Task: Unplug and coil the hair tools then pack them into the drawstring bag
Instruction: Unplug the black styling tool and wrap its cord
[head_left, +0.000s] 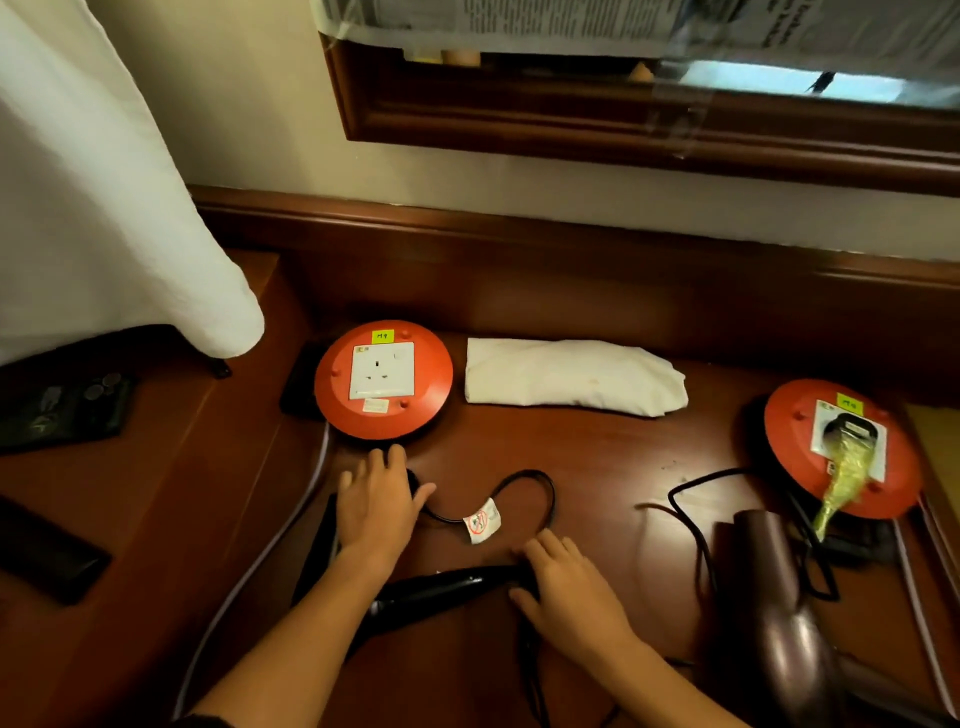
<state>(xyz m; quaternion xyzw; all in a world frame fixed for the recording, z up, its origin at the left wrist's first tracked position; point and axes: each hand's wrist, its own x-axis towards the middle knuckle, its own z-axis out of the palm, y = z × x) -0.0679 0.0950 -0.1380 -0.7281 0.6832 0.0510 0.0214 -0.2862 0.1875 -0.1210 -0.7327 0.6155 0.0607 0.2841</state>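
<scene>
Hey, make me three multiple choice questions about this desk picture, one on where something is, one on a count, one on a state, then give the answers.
1. Where does the folded white cloth lie?
A. between the two red socket reels
B. on the hair dryer
C. under the left hand

2. How many red socket reels are there?
A. one
B. two
C. three

3. What is the state of the left reel's socket?
A. plug inserted
B. empty
C. taped over

Answers: 1 A, it lies between the left reel and the right reel. 2 B, two show. 3 B, its holes are bare, while the right reel holds a plug.
</scene>
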